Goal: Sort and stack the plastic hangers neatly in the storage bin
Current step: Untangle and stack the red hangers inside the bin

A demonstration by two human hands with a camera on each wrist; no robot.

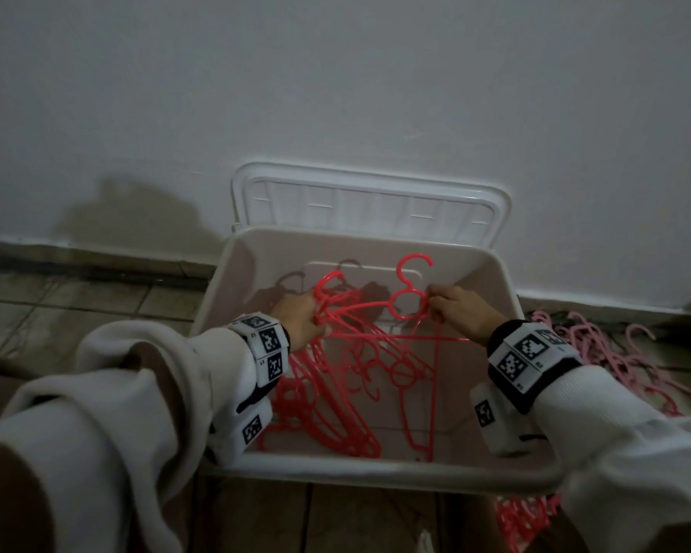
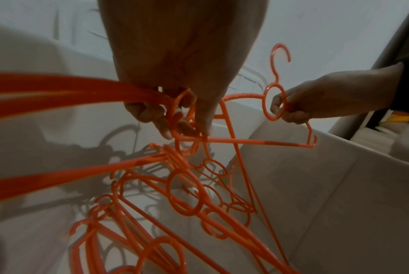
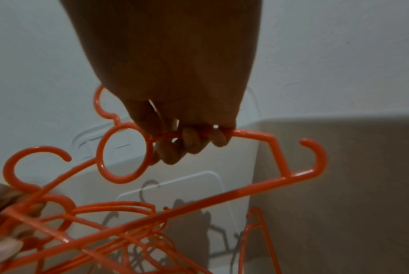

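Note:
A white storage bin (image 1: 380,470) stands open on the floor against the wall, holding several red plastic hangers (image 1: 336,397) in a loose heap. My left hand (image 1: 302,319) is inside the bin at the left and grips the necks of a bunch of red hangers (image 2: 175,118). My right hand (image 1: 455,313) holds one red hanger (image 1: 409,303) by its shoulder beside the ring, hook pointing up; its fingers (image 3: 191,142) curl round the bar. That hanger (image 2: 274,103) crosses over to the left hand's bunch.
The bin's white lid (image 1: 370,203) leans against the wall behind it. A pile of pink hangers (image 1: 599,349) lies on the floor to the right of the bin. More red hangers (image 1: 523,520) lie on the floor by the bin's near right corner.

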